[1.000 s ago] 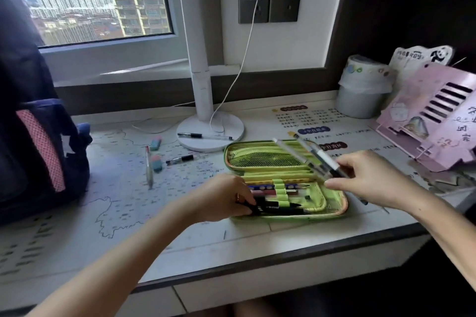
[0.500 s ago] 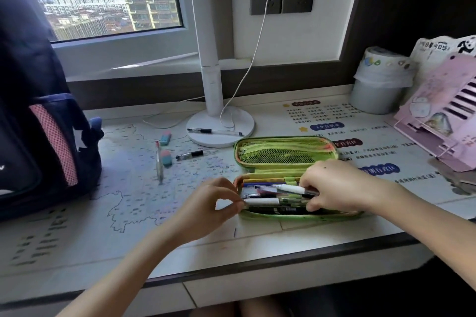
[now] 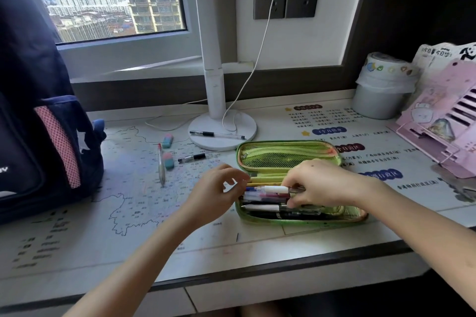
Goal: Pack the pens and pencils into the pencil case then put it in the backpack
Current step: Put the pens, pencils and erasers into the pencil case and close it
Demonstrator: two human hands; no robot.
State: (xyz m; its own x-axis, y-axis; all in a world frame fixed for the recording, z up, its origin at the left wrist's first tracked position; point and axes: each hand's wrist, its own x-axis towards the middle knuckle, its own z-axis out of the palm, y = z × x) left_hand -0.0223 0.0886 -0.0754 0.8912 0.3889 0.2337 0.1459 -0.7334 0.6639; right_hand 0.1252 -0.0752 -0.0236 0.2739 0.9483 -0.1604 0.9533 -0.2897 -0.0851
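Note:
The green pencil case [image 3: 296, 222] lies open on the desk, its mesh lid folded back. Several pens lie in its lower half, a white-capped pen [image 3: 273, 189] on top. My right hand [image 3: 322, 185] rests over the case, thumb and fingers pinched around the pens inside. At the case's left end my left hand [image 3: 216, 195] hovers with its fingers curled apart and nothing in them. Loose on the desk are a clear pen [image 3: 216, 134] on the lamp base, a black-capped pen [image 3: 192, 158] and a red-tipped pen [image 3: 161, 167]. The dark blue backpack [image 3: 38, 110] stands at the far left.
Two erasers [image 3: 168, 149] lie by the loose pens. A white lamp [image 3: 213, 85] with its cable stands behind the case. A grey bin [image 3: 378, 92] and a pink book stand [image 3: 443, 121] are at the right. The desk edge runs just below my arms.
My right hand brought a bunch of pens down from above the case and laid them inside. My left hand let go of the case's left end and lifted slightly.

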